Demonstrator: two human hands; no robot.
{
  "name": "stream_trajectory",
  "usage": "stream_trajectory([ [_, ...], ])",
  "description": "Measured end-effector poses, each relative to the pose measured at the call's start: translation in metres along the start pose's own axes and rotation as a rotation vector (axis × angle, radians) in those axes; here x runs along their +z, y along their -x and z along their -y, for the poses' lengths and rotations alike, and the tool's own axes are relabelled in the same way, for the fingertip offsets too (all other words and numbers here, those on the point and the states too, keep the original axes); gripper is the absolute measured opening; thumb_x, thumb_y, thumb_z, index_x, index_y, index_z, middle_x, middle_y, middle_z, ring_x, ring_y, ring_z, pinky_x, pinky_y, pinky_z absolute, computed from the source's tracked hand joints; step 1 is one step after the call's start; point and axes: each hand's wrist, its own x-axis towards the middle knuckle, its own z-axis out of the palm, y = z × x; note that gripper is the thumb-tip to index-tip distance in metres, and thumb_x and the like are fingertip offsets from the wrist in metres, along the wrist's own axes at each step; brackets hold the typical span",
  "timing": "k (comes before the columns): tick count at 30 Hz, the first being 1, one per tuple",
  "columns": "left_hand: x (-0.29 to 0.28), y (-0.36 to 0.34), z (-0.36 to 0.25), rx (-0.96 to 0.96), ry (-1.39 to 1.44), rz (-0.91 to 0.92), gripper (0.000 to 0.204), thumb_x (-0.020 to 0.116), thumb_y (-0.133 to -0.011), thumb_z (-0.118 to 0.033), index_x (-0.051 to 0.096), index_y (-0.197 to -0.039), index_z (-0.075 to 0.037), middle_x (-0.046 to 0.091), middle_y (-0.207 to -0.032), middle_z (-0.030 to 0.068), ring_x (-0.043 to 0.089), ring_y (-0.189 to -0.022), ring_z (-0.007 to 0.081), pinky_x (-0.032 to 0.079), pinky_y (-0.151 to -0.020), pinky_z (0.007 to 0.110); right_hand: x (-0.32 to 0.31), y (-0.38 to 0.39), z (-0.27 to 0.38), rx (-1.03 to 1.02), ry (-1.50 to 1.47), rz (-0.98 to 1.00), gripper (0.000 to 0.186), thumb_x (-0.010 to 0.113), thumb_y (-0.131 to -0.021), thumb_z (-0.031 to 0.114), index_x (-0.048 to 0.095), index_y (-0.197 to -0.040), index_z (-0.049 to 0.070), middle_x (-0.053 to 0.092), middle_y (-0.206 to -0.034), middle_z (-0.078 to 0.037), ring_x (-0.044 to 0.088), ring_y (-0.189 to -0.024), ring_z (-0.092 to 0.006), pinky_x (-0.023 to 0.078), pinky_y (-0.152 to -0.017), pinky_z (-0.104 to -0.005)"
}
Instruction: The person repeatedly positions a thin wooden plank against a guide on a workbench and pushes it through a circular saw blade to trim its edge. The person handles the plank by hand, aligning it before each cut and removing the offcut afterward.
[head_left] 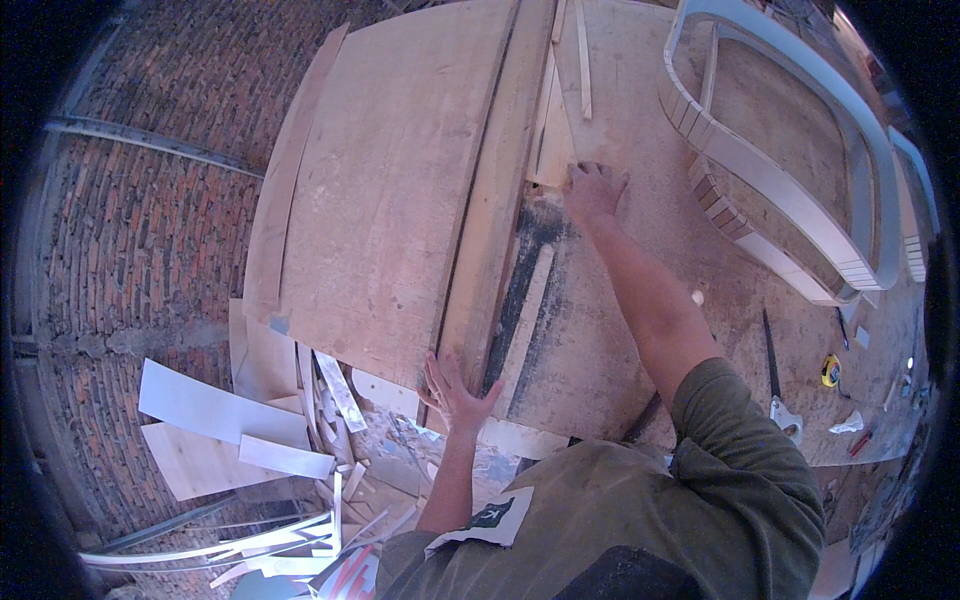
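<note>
My left hand [458, 398] is at the near end of a long wooden board [487, 235] that runs away from me across the bench. Its fingers lie over the board's left edge and its thumb is spread to the right side. Farther off, my right hand [596, 190] rests low on the bench top, fingers spread, against the edge of a pale tapered piece of wood [556, 145]. This piece lies along the right side of the long board. Below it is a dark, black-stained slot [528, 262] with a narrow wooden strip [527, 320] beside it.
A large plywood sheet [380, 170] covers the left of the bench. A curved, rounded wooden frame [780, 165] stands at the right. Nearer lie a handsaw [783, 415] and a yellow tape measure [831, 370]. Offcuts [225, 400] pile up at lower left, by a brick wall [150, 240].
</note>
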Motion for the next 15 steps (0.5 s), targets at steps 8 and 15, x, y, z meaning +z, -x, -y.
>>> stream_trajectory([
  [8, 0.000, -0.001, 0.000, -0.006, 0.026, -0.010, 0.122, 0.077, -0.072, -0.076, 0.028, -0.166, -0.014, 0.016, -0.170, 0.0242, 0.018, -0.156, 0.0447, 0.012, -0.115, 0.076, 0.005, -0.011, 0.004, 0.020, 0.052, -0.004, 0.041, 0.065, -0.097, 0.035, 0.065, -0.136, 0.025, 0.057, -0.146, -0.003, 0.044, -0.142, -0.0288, 0.018, -0.118, -0.0778],
  [15, 0.001, 0.000, 0.002, -0.017, 0.057, -0.005, 0.121, 0.077, -0.072, -0.076, 0.033, -0.163, -0.011, 0.018, -0.170, 0.0247, 0.016, -0.157, 0.0448, 0.010, -0.116, 0.076, 0.008, -0.027, 0.002, 0.027, 0.093, 0.010, 0.039, 0.061, -0.099, 0.035, 0.065, -0.136, 0.025, 0.057, -0.146, -0.003, 0.045, -0.141, -0.0303, 0.021, -0.116, -0.0775],
])
